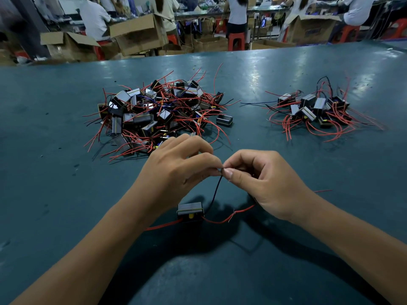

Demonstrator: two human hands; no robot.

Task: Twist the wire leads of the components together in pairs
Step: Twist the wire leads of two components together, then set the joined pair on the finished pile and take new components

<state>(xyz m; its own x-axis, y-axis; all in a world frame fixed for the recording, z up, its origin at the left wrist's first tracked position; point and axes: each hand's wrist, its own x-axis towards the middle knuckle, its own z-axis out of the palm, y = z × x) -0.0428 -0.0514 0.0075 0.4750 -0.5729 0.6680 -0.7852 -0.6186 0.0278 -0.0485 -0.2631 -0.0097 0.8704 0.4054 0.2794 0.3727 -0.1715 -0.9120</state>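
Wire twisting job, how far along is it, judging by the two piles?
Done, it seems: the small pile on the right. In hand: left hand and right hand both pinch the black lead of one component; its red lead already shows a twisted joint. Left: the far larger pile, so most remains.

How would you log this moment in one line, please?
left hand: pinches black wire | right hand: pinches same wire | component: on table

Overhead glare on the table (253, 69); wide-angle edge distortion.
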